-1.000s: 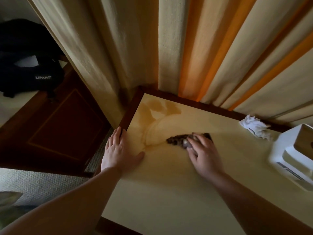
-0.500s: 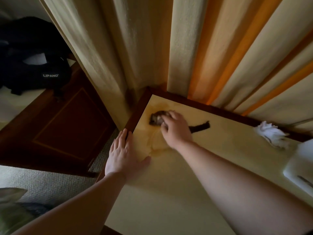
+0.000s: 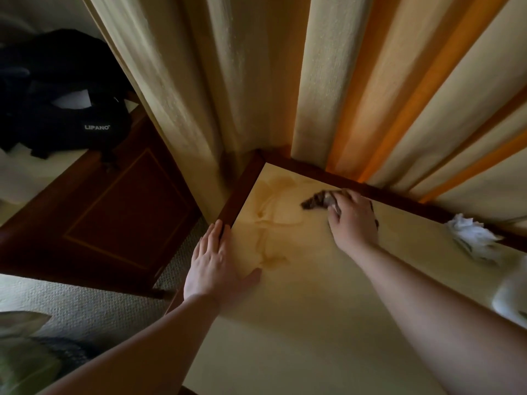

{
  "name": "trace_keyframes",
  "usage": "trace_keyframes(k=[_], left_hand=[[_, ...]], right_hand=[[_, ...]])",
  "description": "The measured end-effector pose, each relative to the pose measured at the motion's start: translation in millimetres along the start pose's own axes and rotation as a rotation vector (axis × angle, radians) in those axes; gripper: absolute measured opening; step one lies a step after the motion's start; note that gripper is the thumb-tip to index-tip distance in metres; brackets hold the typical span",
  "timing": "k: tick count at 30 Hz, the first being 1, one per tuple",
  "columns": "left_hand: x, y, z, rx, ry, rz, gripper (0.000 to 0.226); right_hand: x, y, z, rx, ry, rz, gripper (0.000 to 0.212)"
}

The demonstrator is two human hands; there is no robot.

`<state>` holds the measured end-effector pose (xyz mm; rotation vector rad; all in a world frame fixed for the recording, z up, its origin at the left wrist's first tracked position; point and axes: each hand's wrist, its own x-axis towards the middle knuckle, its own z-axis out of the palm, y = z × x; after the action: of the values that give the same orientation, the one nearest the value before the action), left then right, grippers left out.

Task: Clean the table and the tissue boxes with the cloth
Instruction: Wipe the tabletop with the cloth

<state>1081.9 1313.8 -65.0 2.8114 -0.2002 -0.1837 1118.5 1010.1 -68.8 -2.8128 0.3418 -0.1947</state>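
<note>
A pale yellow table (image 3: 308, 309) with a dark wooden rim fills the lower right. Wet streaks mark its far left corner. My right hand (image 3: 352, 222) presses a dark crumpled cloth (image 3: 316, 201) onto the table near the back rim, fingers curled over it. My left hand (image 3: 212, 266) lies flat on the table's left edge, fingers straight. A white tissue box (image 3: 512, 300) shows partly at the right edge, blurred. A crumpled white tissue (image 3: 473, 242) lies by the back rim at the right.
Cream and orange curtains (image 3: 342, 81) hang right behind the table. To the left stands a dark wooden cabinet (image 3: 94, 218) with a black bag (image 3: 65, 95) on top. Grey carpet (image 3: 71, 303) lies below.
My right hand has swept the cloth from the far left corner rightward along the back rim, leaving fresh wet streaks. My left hand has stayed on the edge.
</note>
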Motion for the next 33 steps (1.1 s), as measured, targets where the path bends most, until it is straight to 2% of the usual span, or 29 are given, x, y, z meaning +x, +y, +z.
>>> trace_keyframes(k=[4,7,11,15,19,24,29,33], left_hand=[[0.5,-3.1,3.2,0.008,0.016,0.018,0.122],[-0.7,-5.4,5.4,-0.005,0.016,0.013,0.121],[0.5,-4.4,4.0,-0.008,0.010,0.013,0.121],[2.8,-4.9,3.7,0.000,0.002,0.022,0.123],[3.5,-5.1,3.5,-0.013,-0.013,0.018,0.125],[1.5,-4.5,1.0,-0.018,0.004,0.027,0.123],[0.5,-3.2,-0.4,-0.036,0.019,0.033,0.120],[1.2,-4.9,1.0,-0.028,0.012,0.029,0.121]], right_hand=[[59.9,-50.6,18.2,0.037,-0.071,-0.035,0.040],[72.1,-95.8,33.7,0.091,-0.097,-0.097,0.038],[40.2,-133.3,52.1,0.190,-0.093,-0.262,0.034],[-18.7,-124.9,47.1,0.240,-0.133,-0.405,0.033],[-56.9,-73.4,27.8,0.182,-0.065,-0.348,0.038],[-7.2,-32.5,21.0,0.051,-0.007,-0.137,0.035],[86.5,-72.9,30.0,0.036,-0.085,-0.019,0.038],[103.1,-132.3,42.8,0.095,-0.189,-0.157,0.037]])
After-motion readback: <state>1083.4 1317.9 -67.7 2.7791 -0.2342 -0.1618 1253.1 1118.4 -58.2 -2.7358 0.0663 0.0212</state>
